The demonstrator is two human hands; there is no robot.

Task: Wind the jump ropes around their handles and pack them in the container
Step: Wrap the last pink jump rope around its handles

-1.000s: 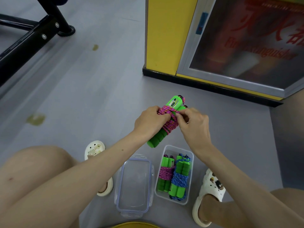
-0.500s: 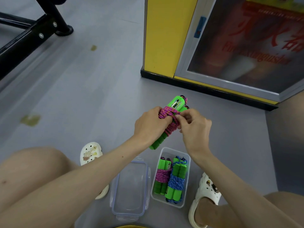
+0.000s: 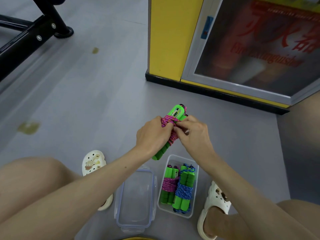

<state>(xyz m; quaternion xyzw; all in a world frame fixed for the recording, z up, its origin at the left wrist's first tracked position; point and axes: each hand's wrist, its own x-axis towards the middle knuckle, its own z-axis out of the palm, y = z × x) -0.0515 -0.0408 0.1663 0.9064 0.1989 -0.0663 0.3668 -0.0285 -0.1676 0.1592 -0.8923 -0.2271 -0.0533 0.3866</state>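
My left hand (image 3: 152, 135) grips a pair of green jump rope handles (image 3: 175, 113) wrapped in pink rope (image 3: 167, 121), held tilted above the floor. My right hand (image 3: 194, 134) pinches the pink rope against the handles at the wrap. Below them, a clear plastic container (image 3: 194, 191) on the floor holds two wound ropes: a pink-wrapped bundle (image 3: 168, 185) on the left and a blue-wrapped bundle (image 3: 184, 191) on the right, both with green handles.
The container's clear lid (image 3: 136, 198) lies on the floor to its left. White clogs (image 3: 93, 161) (image 3: 214, 201) flank them. A yellow cabinet (image 3: 171, 37) with a glass door stands ahead; a black metal frame (image 3: 26, 40) sits at far left.
Both hands stay on the pink-wrapped handles; the right hand's fingers have shifted slightly along the wrap. The view has drifted a little.
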